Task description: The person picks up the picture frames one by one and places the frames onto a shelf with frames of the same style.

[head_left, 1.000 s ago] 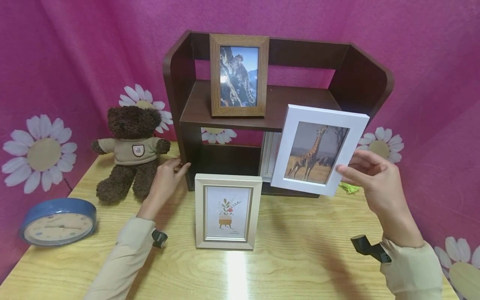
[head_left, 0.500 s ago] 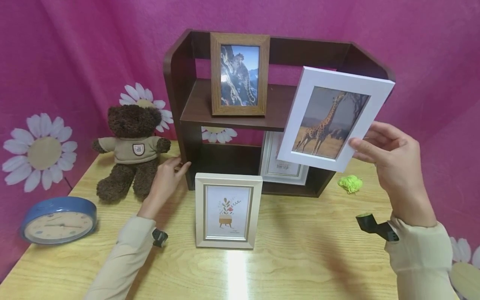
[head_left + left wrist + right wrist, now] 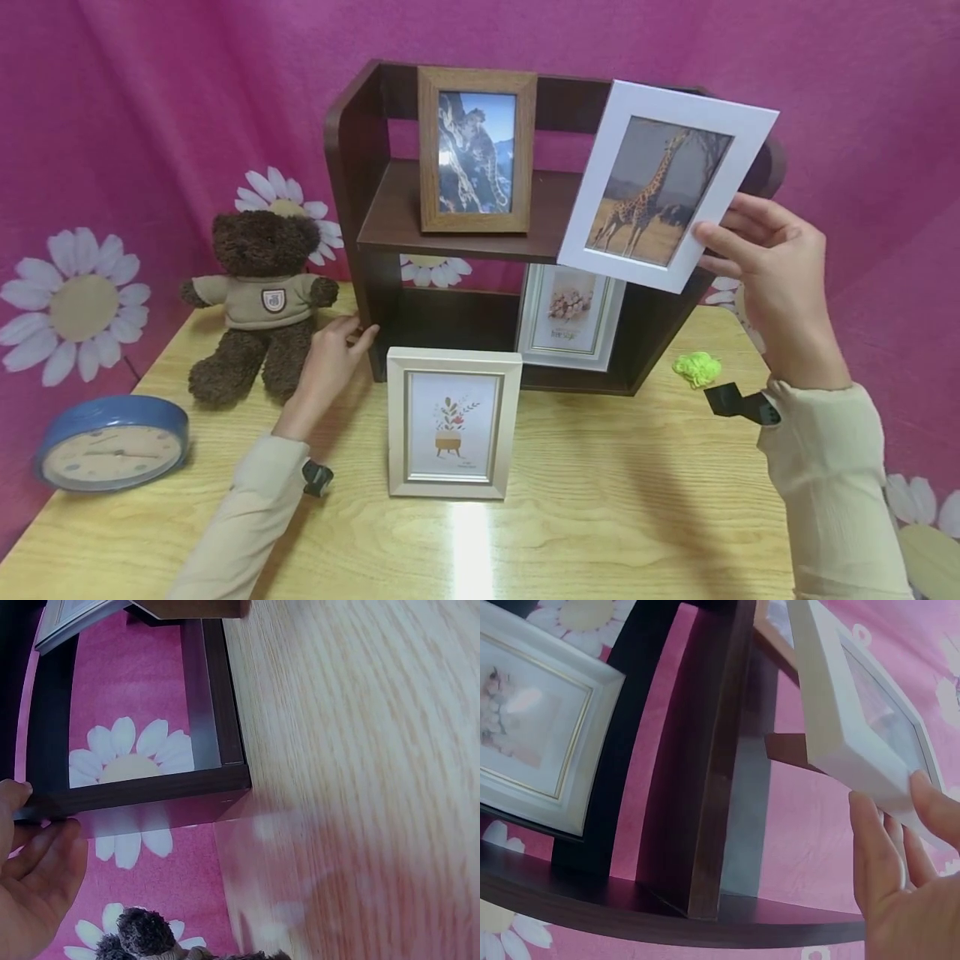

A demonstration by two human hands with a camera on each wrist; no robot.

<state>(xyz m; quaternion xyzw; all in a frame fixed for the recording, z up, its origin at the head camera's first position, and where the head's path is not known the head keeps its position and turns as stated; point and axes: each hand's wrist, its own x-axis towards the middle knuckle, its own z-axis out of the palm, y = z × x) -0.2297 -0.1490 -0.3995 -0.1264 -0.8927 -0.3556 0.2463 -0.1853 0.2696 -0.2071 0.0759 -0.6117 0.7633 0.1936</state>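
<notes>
A white picture frame (image 3: 613,167) with a giraffe photo is held tilted in my right hand (image 3: 780,279), thumb on its front and fingers behind. It is in front of the upper right of the dark brown shelf (image 3: 480,243); the right wrist view shows its thick white edge (image 3: 855,761). My left hand (image 3: 330,358) pinches the shelf's left side panel near the bottom, and in the left wrist view thumb and fingers (image 3: 64,851) lie on either side of that panel (image 3: 150,786). A wooden frame (image 3: 475,222) with a big-cat photo stands on the upper shelf.
A silver-white frame (image 3: 573,358) stands in the lower compartment. Before the shelf, a cream frame (image 3: 453,487) with a plant print stands on the wooden table (image 3: 600,500). A brown teddy bear (image 3: 258,300) and blue clock (image 3: 112,442) are left; bright green yarn (image 3: 697,368) lies right.
My right hand has raised the giraffe frame from before the lower compartment to the upper shelf's height, uncovering the silver-white frame. My left hand has stayed at the side panel.
</notes>
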